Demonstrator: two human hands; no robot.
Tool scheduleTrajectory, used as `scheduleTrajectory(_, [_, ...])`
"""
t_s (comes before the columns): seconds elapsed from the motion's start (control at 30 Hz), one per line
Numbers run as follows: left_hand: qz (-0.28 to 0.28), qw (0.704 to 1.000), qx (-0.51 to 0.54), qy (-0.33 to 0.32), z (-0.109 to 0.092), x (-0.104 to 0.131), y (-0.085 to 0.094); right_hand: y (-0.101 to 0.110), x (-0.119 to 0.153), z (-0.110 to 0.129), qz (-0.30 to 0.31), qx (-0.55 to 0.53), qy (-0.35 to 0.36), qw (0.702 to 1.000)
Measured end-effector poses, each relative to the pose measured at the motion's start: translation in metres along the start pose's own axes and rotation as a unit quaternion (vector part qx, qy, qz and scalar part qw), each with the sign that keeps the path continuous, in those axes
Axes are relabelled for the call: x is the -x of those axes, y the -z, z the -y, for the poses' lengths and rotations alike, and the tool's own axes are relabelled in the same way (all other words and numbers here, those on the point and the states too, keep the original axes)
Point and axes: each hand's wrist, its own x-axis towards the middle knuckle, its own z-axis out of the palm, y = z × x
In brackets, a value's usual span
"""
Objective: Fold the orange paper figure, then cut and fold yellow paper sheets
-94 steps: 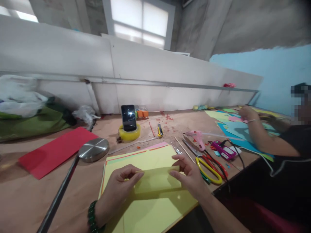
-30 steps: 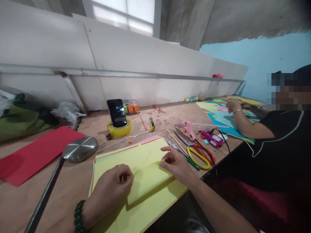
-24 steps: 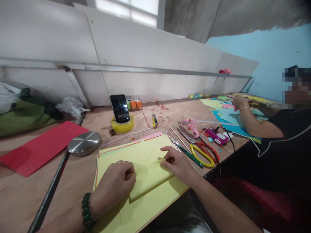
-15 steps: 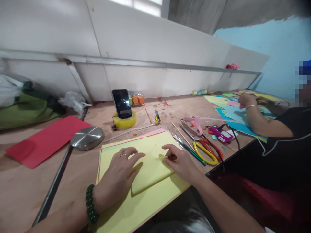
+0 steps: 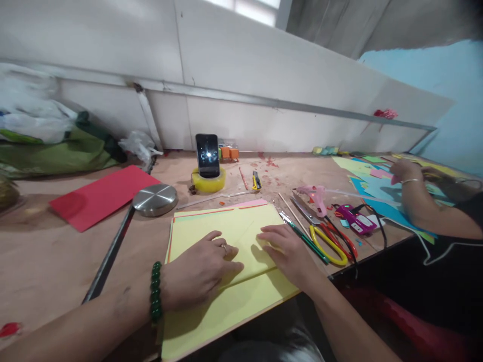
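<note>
Close to yellow paper [image 5: 249, 249], scissors [image 5: 312, 218].

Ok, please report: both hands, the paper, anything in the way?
Left hand open; right hand open; both over yellow paper. Scissors beside, not on it.

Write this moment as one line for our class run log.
Left hand: over folded yellow paper | right hand: over same paper | scissors: on table, right of paper

Six o'clock: pale-yellow paper sheet [image 5: 249, 260]. Nine o'clock: uniformly red rectangular paper sheet [image 5: 101, 198]. Three o'clock: flat paper sheet, apparently bright blue [image 5: 396, 213].
</note>
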Motion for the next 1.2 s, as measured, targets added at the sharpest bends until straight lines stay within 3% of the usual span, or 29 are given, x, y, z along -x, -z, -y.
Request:
scheduleTrajectory(0.1, [0.044,0.999,0.011,-0.007,-0.002,0.001,0.004,0.006,-0.001,0.018,0.047,0.008,0.125,0.991])
scheduleTrajectory(0.2, [0.039,0.999,0.017,-0.011,-0.003,0.002,0.005,0.005,-0.002,0.034,0.092,0.001,0.187,0.978])
scheduleTrajectory(0.5, [0.076,0.997,-0.003,-0.009,-0.005,0.002,0.006,-0.001,-0.002,0.033,0.164,0.053,0.25,0.953])
scheduleTrajectory(0.6, [0.07,0.998,0.001,-0.008,-0.006,0.002,0.005,0.003,-0.002,0.035,0.17,0.081,0.277,0.942])
scheduleTrajectory(0.77, [0.047,0.999,0.019,-0.004,-0.005,0.002,0.002,0.012,0.002,0.035,0.231,0.131,0.299,0.917])
scheduleTrajectory(1.2, [0.048,0.998,0.035,-0.008,-0.003,0.004,0.001,0.037,0.033,0.001,0.129,0.104,0.222,0.961])
